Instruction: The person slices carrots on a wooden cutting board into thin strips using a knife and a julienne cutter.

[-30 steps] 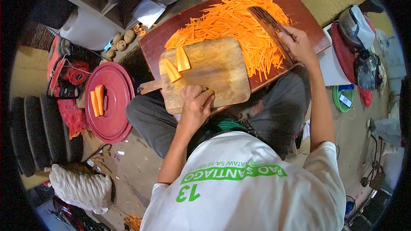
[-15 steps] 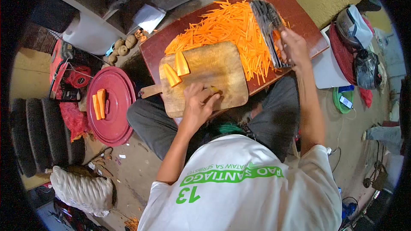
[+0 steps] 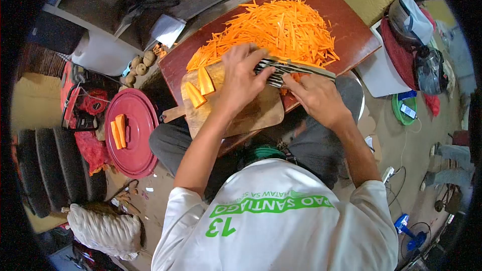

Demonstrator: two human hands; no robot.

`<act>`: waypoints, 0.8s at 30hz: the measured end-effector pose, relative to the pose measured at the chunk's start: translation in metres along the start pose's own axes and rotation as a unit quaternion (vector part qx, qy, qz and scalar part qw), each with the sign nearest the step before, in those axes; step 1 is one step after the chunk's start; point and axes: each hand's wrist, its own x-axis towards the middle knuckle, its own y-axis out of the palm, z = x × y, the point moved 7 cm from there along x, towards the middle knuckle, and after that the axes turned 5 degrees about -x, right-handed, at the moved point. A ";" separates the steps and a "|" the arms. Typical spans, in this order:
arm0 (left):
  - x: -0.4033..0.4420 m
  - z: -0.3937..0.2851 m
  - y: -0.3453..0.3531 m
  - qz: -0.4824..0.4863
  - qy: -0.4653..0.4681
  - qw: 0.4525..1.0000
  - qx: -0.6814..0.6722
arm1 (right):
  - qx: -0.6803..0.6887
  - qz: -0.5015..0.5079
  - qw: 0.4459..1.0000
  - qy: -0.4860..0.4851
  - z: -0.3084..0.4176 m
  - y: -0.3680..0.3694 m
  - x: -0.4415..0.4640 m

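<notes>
A broad-bladed cleaver [image 3: 279, 66] is held nearly level over the right far corner of the wooden chopping board [image 3: 241, 120], its blade striped with reflections. My right hand [image 3: 319, 98] is closed around its handle end. My left hand [image 3: 243, 78] pinches the blade's other end, thumb on the near side; its fingertips are slightly blurred. Just beyond lies a large heap of carrot sticks [image 3: 281, 27] on the dark red table [image 3: 346, 17]. Two cut carrot pieces [image 3: 201, 88] rest on the board's left part, beside my left forearm.
To the left, a red round lid [image 3: 138, 143] carries more carrot pieces [image 3: 118, 131]. Brown round vegetables [image 3: 143, 62] lie by the table's left edge. A white container [image 3: 379, 78] stands at the right, near a green basket [image 3: 404, 108].
My right hand brought the cleaver from the heap's right side toward the board and turned it level. My left hand rose from the board onto the blade. Sticks at the heap's right edge were pushed inward.
</notes>
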 end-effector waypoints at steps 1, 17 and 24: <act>0.008 0.002 0.008 0.022 0.004 1.000 0.012 | -0.001 -0.004 1.000 -0.002 0.000 -0.003 -0.001; 0.037 -0.001 0.086 0.087 0.120 0.982 0.116 | -0.013 0.016 1.000 0.008 0.005 0.003 -0.017; 0.039 0.012 0.067 0.077 0.117 0.989 0.052 | 0.010 0.035 0.999 0.016 0.009 0.012 -0.014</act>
